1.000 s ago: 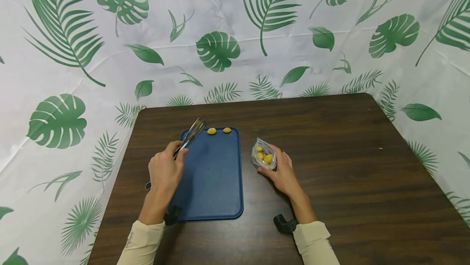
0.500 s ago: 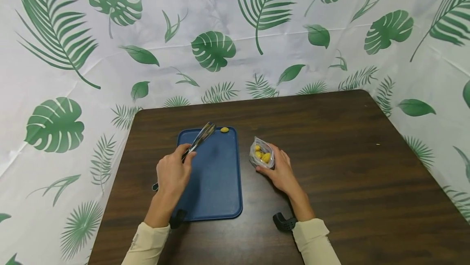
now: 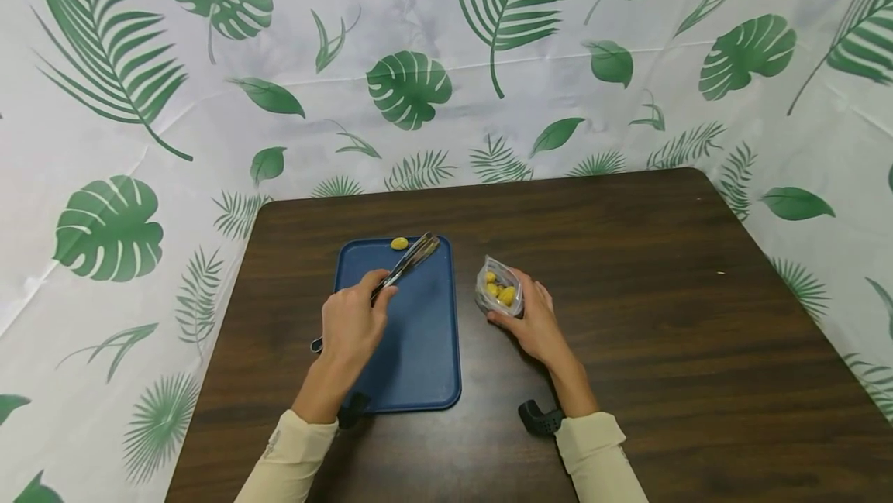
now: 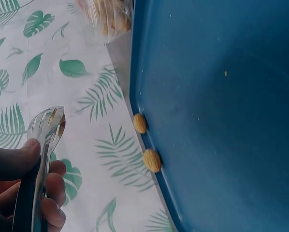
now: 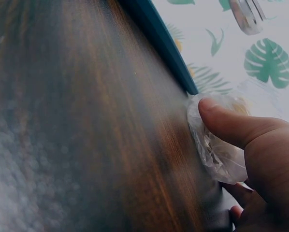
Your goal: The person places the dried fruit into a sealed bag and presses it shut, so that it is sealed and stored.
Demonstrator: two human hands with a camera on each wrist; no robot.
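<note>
My left hand grips metal tongs with dark handles. Their tips hang over the far right part of a blue tray. One almond lies at the tray's far edge. The left wrist view shows it beside a second almond; in the head view the tongs cover one of the two. Nothing shows between the tong tips. To the right of the tray, my right hand holds a clear plastic bag with its mouth up, thumb and fingers around its side. Several almonds are inside.
A dark wooden table carries the tray and bag. Behind it hangs a white cloth with green leaves. A tiny pale crumb lies on the table at the right.
My left hand has moved the tongs rightward along the tray's far edge, from beside the left almond to over the right one. My right hand keeps holding the bag in place.
</note>
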